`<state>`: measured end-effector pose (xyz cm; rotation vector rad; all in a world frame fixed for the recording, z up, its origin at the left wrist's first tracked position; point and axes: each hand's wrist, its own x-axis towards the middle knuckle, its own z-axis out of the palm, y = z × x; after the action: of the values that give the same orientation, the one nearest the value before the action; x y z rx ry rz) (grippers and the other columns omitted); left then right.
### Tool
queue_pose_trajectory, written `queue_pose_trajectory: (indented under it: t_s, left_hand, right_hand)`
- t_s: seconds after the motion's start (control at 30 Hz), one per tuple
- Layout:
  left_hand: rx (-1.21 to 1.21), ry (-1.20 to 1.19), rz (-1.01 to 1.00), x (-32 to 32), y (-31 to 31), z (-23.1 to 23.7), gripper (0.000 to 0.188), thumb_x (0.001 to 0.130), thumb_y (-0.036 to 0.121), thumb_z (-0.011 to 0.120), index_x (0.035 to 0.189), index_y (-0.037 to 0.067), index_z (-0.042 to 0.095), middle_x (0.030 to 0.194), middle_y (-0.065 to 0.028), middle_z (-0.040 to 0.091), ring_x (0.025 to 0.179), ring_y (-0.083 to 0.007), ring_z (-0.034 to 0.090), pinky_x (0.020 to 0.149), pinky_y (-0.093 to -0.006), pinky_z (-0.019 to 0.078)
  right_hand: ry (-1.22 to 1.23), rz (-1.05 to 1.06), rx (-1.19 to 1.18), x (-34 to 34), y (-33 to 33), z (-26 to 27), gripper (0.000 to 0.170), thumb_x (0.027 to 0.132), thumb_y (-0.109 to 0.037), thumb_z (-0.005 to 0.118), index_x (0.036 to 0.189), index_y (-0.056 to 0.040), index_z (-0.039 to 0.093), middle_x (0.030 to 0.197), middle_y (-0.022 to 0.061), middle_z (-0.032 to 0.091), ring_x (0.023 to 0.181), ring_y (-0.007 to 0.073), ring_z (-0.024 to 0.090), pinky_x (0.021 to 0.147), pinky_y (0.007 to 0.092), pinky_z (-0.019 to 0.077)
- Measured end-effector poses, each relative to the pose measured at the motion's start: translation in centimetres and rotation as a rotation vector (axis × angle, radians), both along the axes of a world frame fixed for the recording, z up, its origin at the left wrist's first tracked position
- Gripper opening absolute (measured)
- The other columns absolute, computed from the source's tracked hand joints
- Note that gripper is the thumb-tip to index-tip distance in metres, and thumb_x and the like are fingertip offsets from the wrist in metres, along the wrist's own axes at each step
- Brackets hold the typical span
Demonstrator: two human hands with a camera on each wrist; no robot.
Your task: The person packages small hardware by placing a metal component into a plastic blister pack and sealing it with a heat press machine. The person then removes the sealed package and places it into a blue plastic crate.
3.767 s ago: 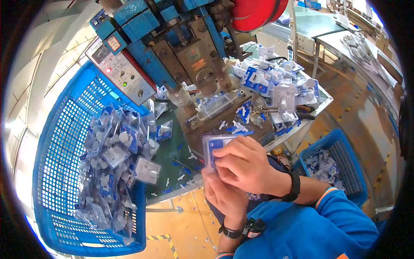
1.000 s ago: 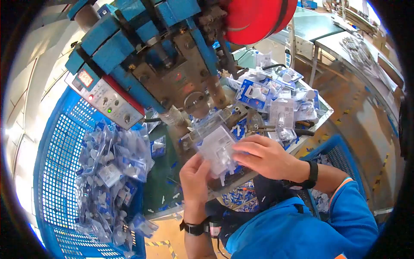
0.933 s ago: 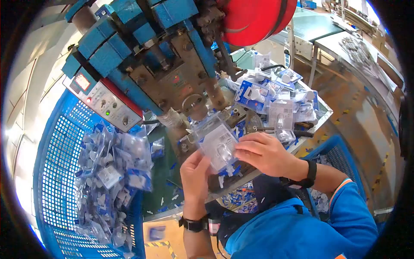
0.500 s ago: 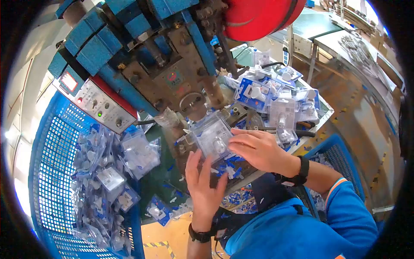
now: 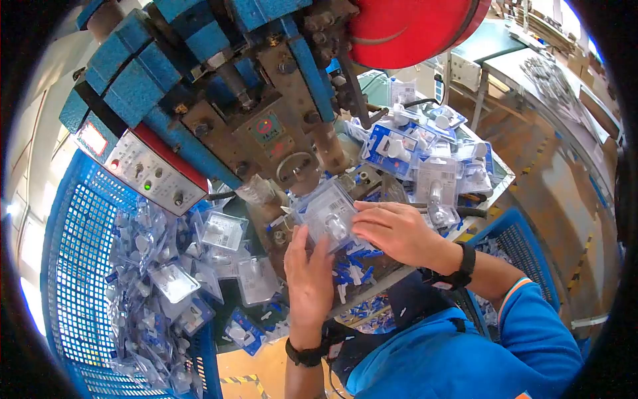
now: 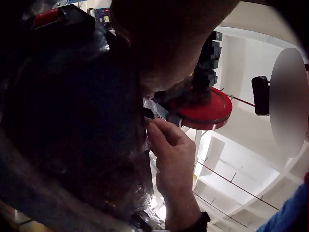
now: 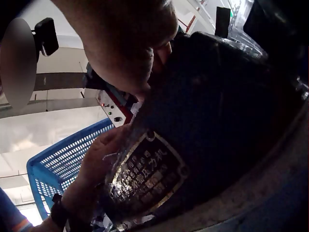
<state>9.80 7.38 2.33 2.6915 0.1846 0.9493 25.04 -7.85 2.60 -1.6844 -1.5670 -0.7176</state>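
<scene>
A clear plastic blister pack (image 5: 325, 207) with a white bulb-shaped piece inside lies at the bed of a blue press (image 5: 279, 143), below its ram. My right hand (image 5: 402, 233) pinches the pack's right edge with the fingers on top. At the near left edge, my left hand (image 5: 309, 282) touches it with fairly straight fingers. In the left wrist view the right hand (image 6: 174, 154) shows with thumb and forefinger together. The right wrist view has the left hand (image 7: 99, 159) beside the press's dark body, which hides the pack.
A blue basket (image 5: 56, 266) heaped with blister packs stands at left; several loose packs (image 5: 258, 279) lie between it and my left hand. More packs (image 5: 435, 159) pile at right. Blue and white scraps (image 5: 355, 269) litter the bench. A control box (image 5: 149, 174) sits on the press.
Both hands have carried the pack from near my body to the press bed. The left hand's grip has loosened. More loose packs now lie beside the basket.
</scene>
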Motion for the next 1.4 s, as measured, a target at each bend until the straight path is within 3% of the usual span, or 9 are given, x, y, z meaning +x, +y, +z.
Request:
queue_pose_trajectory:
  t_s: [0.17, 0.47, 0.57, 1.17, 1.27, 1.4]
  left_hand:
    - [0.086, 0.041, 0.032, 0.1, -0.3, 0.2, 0.039, 0.08, 0.001, 0.069, 0.119, 0.004, 0.065, 0.139, -0.0198, 0.049, 0.127, -0.0389, 0.049, 0.103, -0.0454, 0.0413]
    - [0.107, -0.004, 0.01, 0.5, 0.6, 0.4, 0.04, 0.076, 0.004, 0.075, 0.115, 0.006, 0.068, 0.134, -0.0177, 0.055, 0.123, -0.0365, 0.053, 0.101, -0.0447, 0.0427]
    - [0.095, 0.003, 0.015, 0.5, 0.4, 0.5, 0.039, 0.076, 0.004, 0.075, 0.114, 0.006, 0.068, 0.134, -0.0178, 0.055, 0.123, -0.0361, 0.053, 0.101, -0.0442, 0.0428]
    - [0.088, -0.013, -0.001, 0.4, 0.4, 1.0, 0.037, 0.074, 0.006, 0.076, 0.111, 0.005, 0.069, 0.132, -0.0173, 0.057, 0.118, -0.0363, 0.056, 0.098, -0.0435, 0.0446]
    - [0.1, 0.012, -0.019, 0.3, 0.8, 0.7, 0.041, 0.074, 0.009, 0.078, 0.113, 0.008, 0.068, 0.13, -0.0199, 0.056, 0.12, -0.0388, 0.055, 0.098, -0.0467, 0.0432]
    - [0.122, -0.011, -0.032, 0.4, 0.9, 1.1, 0.038, 0.072, 0.005, 0.076, 0.109, 0.006, 0.07, 0.13, -0.0169, 0.058, 0.112, -0.0356, 0.058, 0.095, -0.0434, 0.0456]
  right_hand:
    - [-0.02, -0.015, -0.059, -0.2, -0.4, 0.3, 0.017, 0.079, -0.011, 0.066, 0.094, -0.004, 0.068, 0.102, 0.0054, 0.064, 0.109, 0.0241, 0.064, 0.086, 0.036, 0.056]
    - [-0.007, -0.001, -0.006, 0.0, 0.0, 0.3, 0.015, 0.075, -0.009, 0.073, 0.089, -0.0037, 0.068, 0.1, 0.006, 0.068, 0.105, 0.0254, 0.067, 0.08, 0.0358, 0.0579]
    - [0.006, 0.014, -0.031, 0.1, -0.1, 0.2, 0.018, 0.077, -0.011, 0.067, 0.094, -0.0043, 0.068, 0.103, 0.0054, 0.065, 0.109, 0.0248, 0.064, 0.087, 0.0362, 0.0555]
    - [0.024, 0.011, -0.016, 0.0, 0.0, 0.2, 0.018, 0.077, -0.01, 0.066, 0.094, -0.0038, 0.067, 0.1, 0.0058, 0.065, 0.106, 0.0253, 0.065, 0.086, 0.0361, 0.0563]
    - [0.001, 0.011, -0.038, 0.0, -0.1, 0.4, 0.017, 0.078, -0.01, 0.065, 0.093, -0.0039, 0.067, 0.102, 0.0057, 0.063, 0.108, 0.0252, 0.064, 0.086, 0.0363, 0.0562]
    - [0.008, 0.003, -0.032, 0.0, -0.1, 0.1, 0.016, 0.077, -0.011, 0.067, 0.092, -0.0049, 0.068, 0.104, 0.0052, 0.063, 0.109, 0.025, 0.064, 0.086, 0.0364, 0.056]
